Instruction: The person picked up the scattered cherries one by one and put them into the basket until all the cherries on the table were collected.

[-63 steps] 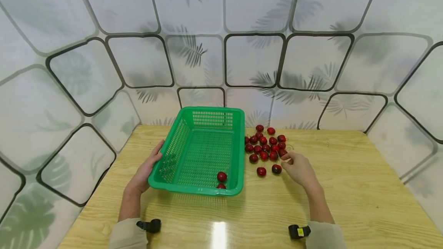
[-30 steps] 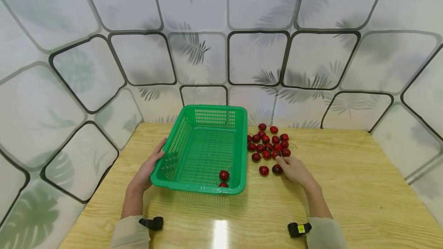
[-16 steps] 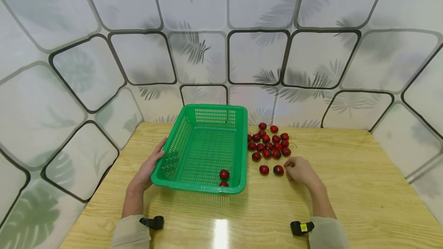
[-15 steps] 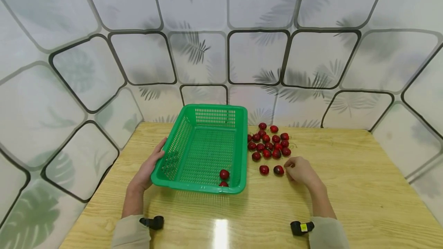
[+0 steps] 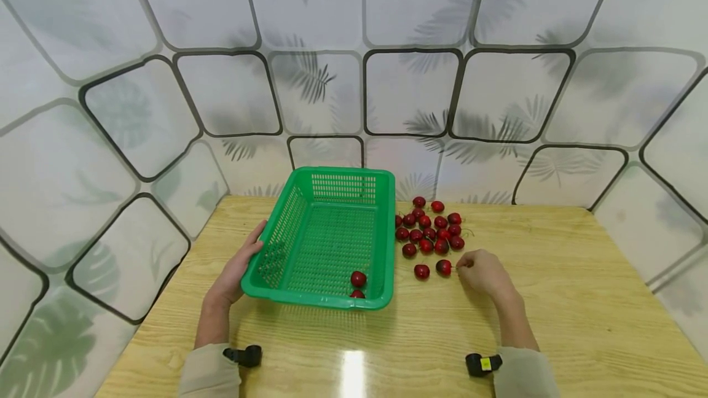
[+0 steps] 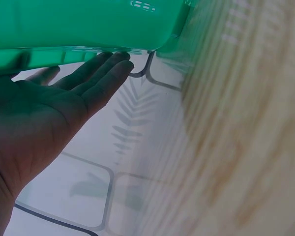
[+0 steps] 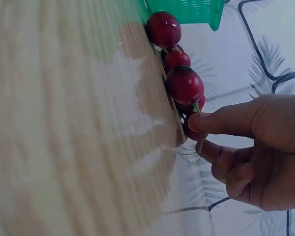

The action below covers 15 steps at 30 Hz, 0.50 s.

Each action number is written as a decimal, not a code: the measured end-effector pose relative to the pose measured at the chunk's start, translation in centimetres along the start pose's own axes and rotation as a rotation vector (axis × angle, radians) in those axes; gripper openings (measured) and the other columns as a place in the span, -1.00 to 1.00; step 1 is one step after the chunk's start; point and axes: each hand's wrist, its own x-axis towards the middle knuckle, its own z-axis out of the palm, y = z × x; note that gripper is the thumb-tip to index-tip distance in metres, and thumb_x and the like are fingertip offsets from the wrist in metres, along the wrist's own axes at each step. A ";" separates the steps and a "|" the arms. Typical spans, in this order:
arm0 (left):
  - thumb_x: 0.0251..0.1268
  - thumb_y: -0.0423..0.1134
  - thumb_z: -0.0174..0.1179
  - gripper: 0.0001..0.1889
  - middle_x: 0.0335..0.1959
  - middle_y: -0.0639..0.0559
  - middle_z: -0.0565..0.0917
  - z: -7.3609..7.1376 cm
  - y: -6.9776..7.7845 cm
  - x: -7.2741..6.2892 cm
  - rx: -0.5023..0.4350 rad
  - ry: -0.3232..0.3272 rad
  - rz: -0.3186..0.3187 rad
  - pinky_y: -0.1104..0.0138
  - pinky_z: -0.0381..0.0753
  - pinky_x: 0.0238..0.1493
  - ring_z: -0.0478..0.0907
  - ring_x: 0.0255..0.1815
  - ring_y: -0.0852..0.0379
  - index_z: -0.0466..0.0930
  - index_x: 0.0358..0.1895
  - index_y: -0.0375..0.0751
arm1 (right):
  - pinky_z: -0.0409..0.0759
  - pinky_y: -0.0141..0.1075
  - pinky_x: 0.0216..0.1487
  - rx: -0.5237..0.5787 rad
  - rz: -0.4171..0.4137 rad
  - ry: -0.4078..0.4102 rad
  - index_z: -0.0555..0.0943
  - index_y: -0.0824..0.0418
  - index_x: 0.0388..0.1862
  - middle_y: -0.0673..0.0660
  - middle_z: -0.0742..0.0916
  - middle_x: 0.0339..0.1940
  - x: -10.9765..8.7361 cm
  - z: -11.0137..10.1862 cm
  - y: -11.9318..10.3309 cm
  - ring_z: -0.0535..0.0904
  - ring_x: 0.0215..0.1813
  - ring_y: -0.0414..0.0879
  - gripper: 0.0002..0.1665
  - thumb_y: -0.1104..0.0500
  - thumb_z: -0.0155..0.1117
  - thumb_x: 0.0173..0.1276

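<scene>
Head view: pinching the thin stem (image 7: 197, 109) of a dark red cherry (image 5: 444, 268) between thumb and fingers of the right hand (image 5: 485, 274), to the right of the green basket (image 5: 321, 301) and on the near side of a cluster of cherries (image 5: 426, 232); cannot tell whether touching the surface (image 5: 553, 312) or just above it. Resting the left hand (image 5: 235, 272) against the basket's left wall, with fingers stretched out along the outer side. Showing two cherries (image 5: 358, 279) inside, in the near right corner, and one loose cherry (image 5: 422, 271) just left of the pinched one. Backed by a pale wall (image 5: 409, 91) patterned with leaf prints; wearing beige sleeves (image 5: 207, 373) and black devices (image 5: 482, 364) at both wrists
</scene>
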 end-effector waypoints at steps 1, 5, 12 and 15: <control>0.66 0.08 -0.31 -0.33 0.63 -0.09 -0.28 0.0 0.0 0.0 0.000 0.002 -0.001 0.37 0.50 0.03 0.32 0.20 0.02 -0.38 0.63 0.10 | 0.59 -0.07 -0.23 0.000 -0.007 0.003 0.73 0.39 -0.19 0.32 0.73 -0.16 0.0 -0.1 0.0 0.62 -0.16 0.12 -0.80 0.36 0.19 0.32; 0.65 0.08 -0.31 -0.32 0.63 -0.08 -0.28 0.0 0.1 0.0 -0.001 0.004 -0.002 0.38 0.50 0.03 0.31 0.20 0.03 -0.38 0.63 0.10 | 0.60 -0.07 -0.23 0.009 -0.054 0.031 0.73 0.42 -0.20 0.34 0.74 -0.18 -0.2 -0.3 -0.2 0.64 -0.16 0.15 -0.82 0.38 0.22 0.31; 0.65 0.08 -0.31 -0.33 0.62 -0.09 -0.28 -0.1 -0.1 0.0 -0.014 -0.003 0.001 0.36 0.53 0.01 0.38 0.14 0.05 -0.37 0.63 0.14 | 0.49 -0.22 -0.43 0.121 -0.049 0.035 0.67 0.48 -0.05 0.26 0.73 -0.37 -0.4 -0.6 -0.8 0.54 -0.43 -0.04 -0.75 0.38 0.15 0.41; 0.66 0.09 -0.31 -0.33 0.62 -0.10 -0.29 -0.1 -0.1 0.0 -0.015 -0.010 0.001 0.35 0.53 0.00 0.40 0.13 0.05 -0.38 0.63 0.13 | 0.48 -0.25 -0.46 0.177 -0.042 0.036 0.64 0.50 0.01 0.24 0.71 -0.42 -0.5 -0.8 -1.5 0.56 -0.45 -0.05 -0.73 0.36 0.12 0.46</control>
